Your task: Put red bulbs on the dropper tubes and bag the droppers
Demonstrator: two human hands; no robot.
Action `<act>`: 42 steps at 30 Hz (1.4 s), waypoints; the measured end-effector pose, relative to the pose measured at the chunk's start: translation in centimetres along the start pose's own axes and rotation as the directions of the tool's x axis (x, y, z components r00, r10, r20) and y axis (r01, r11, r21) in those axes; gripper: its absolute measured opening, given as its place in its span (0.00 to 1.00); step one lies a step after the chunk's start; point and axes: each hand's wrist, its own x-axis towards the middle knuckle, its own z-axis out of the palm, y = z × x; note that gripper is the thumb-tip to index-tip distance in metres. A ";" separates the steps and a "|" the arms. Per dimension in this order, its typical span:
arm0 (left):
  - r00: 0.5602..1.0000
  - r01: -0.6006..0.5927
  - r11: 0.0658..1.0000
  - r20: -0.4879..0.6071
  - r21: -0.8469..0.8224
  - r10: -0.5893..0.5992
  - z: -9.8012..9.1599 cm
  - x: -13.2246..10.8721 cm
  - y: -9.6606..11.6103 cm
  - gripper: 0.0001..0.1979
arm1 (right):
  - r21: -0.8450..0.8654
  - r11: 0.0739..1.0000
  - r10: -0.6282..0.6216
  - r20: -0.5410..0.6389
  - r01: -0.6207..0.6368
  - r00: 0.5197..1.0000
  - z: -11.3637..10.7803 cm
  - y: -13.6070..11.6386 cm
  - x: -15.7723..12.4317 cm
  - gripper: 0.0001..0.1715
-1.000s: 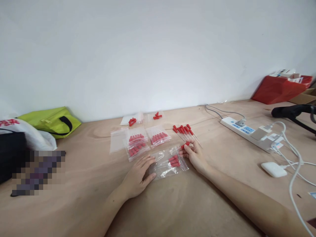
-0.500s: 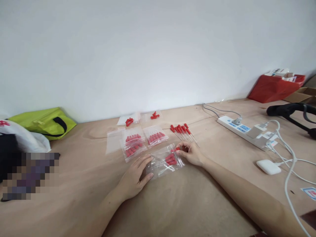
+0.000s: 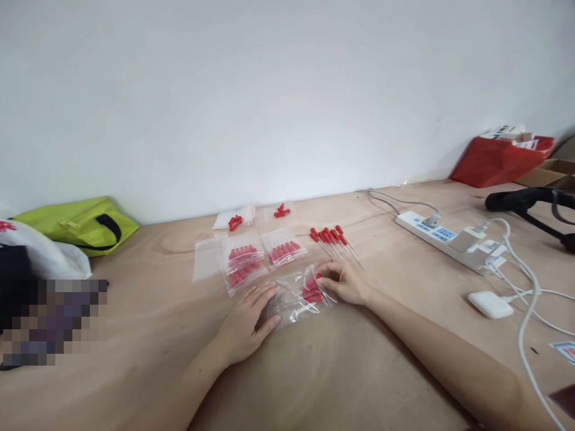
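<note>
A clear zip bag [image 3: 290,302] lies on the table between my hands, with several red-bulbed glass droppers [image 3: 312,295] inside. My left hand [image 3: 245,323] rests at the bag's left edge, thumb and fingers apart, fingertips touching the plastic. At the bag's right-hand mouth, my right hand [image 3: 345,284] is closed, its fingertips pinching the red bulb of a dropper whose stem is inside the bag. A loose row of droppers [image 3: 332,234] lies just beyond my right hand. Filled bags of droppers [image 3: 242,252] [image 3: 284,246] sit beyond my left hand.
Two bags with small red bulbs [image 3: 235,222] [image 3: 282,211] lie near the wall. A flat clear bag [image 3: 209,257] is at left. To the right are a power strip [image 3: 442,239], white cables and a white charger case [image 3: 489,304]. A green bag [image 3: 85,224] stands far left.
The dropper in my right hand has slid leftward, deeper into the bag. The bag's mouth has bulged a little, while my left hand has barely moved.
</note>
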 end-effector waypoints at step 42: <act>0.999 -0.010 0.999 0.034 -0.033 0.011 -0.1 0.4 0.0 0.19 | -0.581 0.636 0.334 -0.385 -0.508 0.860 -5.4 2.8 2.1 0.13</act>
